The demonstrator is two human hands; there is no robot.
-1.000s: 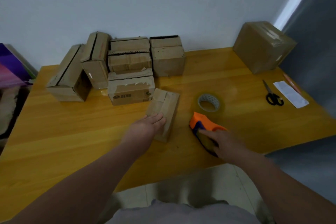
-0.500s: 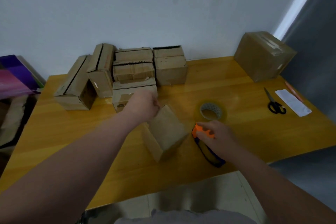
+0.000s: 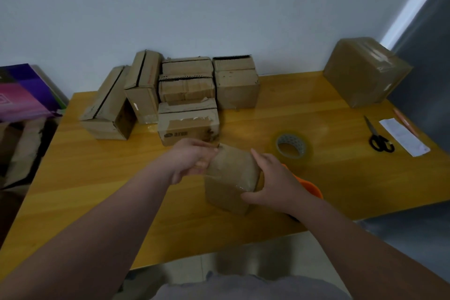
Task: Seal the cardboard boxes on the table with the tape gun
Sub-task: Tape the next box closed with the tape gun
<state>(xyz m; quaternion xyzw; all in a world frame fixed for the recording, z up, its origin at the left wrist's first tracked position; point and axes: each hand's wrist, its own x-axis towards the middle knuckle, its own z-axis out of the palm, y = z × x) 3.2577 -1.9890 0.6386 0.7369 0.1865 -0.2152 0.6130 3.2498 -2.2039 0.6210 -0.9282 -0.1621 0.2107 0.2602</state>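
Outstretched forearms, left hand and right hand clasped on either side of one box

You have a single wide-angle camera, worn on your head. It looks forward and down across the table, from its near edge toward the wall that fills the upper part of the frame. The table spans almost the full width. Your left hand and right hand reach in from the lower corners and meet on the small box just below centre, close to the lens. The stacked boxes by the wall sit left of centre, farther off.
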